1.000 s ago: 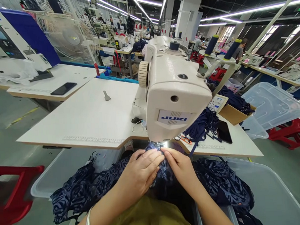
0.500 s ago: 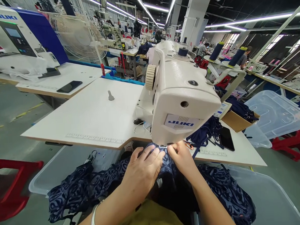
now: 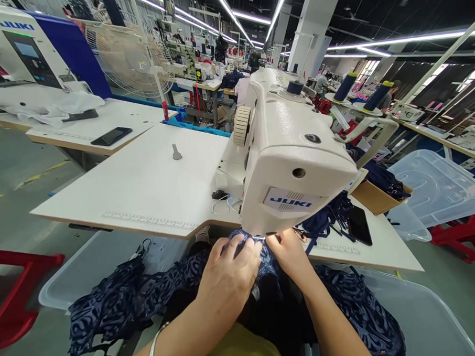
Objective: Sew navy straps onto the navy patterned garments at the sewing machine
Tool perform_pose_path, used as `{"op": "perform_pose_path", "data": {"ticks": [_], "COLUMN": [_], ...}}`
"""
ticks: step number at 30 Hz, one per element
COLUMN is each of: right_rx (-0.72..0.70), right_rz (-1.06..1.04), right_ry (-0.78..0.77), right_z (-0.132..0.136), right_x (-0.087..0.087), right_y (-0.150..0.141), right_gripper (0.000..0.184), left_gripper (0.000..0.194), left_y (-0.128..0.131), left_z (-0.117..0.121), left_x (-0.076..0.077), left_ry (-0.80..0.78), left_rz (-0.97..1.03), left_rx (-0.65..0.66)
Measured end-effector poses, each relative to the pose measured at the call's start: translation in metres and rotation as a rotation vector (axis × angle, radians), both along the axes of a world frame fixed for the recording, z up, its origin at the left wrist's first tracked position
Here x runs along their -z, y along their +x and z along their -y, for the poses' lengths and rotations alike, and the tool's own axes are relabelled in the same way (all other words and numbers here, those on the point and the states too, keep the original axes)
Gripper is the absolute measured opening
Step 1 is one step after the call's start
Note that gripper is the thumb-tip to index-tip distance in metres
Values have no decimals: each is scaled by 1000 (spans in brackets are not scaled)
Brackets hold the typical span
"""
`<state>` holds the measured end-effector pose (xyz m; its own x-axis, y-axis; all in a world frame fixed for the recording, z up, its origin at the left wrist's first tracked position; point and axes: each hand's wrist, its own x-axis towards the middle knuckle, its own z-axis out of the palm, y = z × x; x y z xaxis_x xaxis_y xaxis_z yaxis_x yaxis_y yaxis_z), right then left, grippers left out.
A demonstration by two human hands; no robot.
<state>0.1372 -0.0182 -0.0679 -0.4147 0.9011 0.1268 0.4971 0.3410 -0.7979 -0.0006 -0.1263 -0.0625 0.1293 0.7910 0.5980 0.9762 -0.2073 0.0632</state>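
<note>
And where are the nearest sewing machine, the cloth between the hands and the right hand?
Sewing machine (image 3: 290, 161): head view, front casing.
Cloth (image 3: 267, 264): head view, its visible patterned middle.
Right hand (image 3: 290, 254): head view, back of hand.

Mach. head (image 3: 299, 157) blocks fwd; gap below prob. tight.

Blue patterned fabric (image 3: 267, 264) under the sewing machine (image 3: 291, 157); draped downward, partly hidden

Sewing machine (image 3: 295, 154) blocks the view

Its head hides some fingers of the right hand (image 3: 290, 254), and the left hand (image 3: 232, 272) covers part of the patterned fabric (image 3: 267, 264) (whether either pinches it is unclear). The left edge cuts the neighbouring machine (image 3: 35, 50) and a red stool (image 3: 20, 258); the bottom edge crops both forearms (image 3: 181, 332). A far-off co-worker (image 3: 322, 84) is too small to make out.
</note>
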Motion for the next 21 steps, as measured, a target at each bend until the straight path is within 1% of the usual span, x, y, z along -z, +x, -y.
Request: {"op": "perform_pose_path", "data": {"ticks": [6, 12, 16, 21], "right_rx": [7, 1, -13, -22], "right_rz": [26, 39, 44, 9], "right_ry": [7, -13, -6, 29], "right_z": [-1, 1, 0, -2], "right_x": [-2, -6, -3, 2], "right_y": [-1, -1, -1, -2], "right_gripper": [6, 6, 4, 6], "left_gripper": [27, 26, 26, 25], "left_y": [3, 5, 5, 4], "left_z": [-1, -2, -2, -2], "left_x": [3, 0, 2, 4], "left_ry": [29, 46, 60, 88], "left_rz": [-18, -23, -24, 12], "left_rx": [-26, -46, -61, -62]}}
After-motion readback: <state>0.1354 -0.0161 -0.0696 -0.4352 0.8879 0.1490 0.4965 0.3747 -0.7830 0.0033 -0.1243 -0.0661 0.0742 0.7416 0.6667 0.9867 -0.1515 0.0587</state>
